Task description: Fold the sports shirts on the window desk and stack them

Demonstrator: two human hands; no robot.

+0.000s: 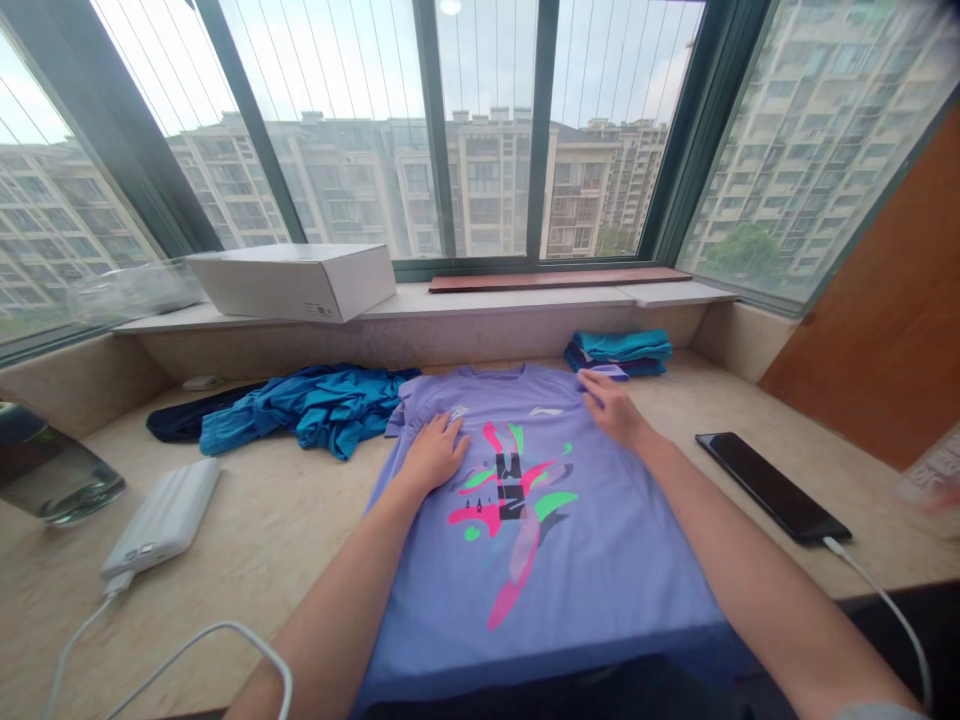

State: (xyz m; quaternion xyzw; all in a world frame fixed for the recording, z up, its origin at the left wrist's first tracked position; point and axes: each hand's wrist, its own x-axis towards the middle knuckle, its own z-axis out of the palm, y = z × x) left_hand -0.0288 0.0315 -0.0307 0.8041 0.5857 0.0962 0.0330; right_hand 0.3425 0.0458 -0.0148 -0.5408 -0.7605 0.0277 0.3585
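Observation:
A purple T-shirt (630,560) lies spread front side up, its collar toward the window and its hem hanging over the counter's near edge. Pink, green and black print covers its chest. My left hand (437,450) rests flat on the left chest of the shirt, fingers stretched out. At the right shoulder, my right hand (611,405) has its fingers closed on the cloth by the sleeve, which is partly hidden behind the fingers. Just beyond that hand sits a stack of folded clothes (622,347), teal on top and darker below.
Crumpled blue clothes (322,405) lie left of the shirt. A white power bank (161,520) with a cable and a clear bottle (60,480) stand further left. A black phone (772,487), also cabled, lies right. A white box (292,280) rests on the windowsill.

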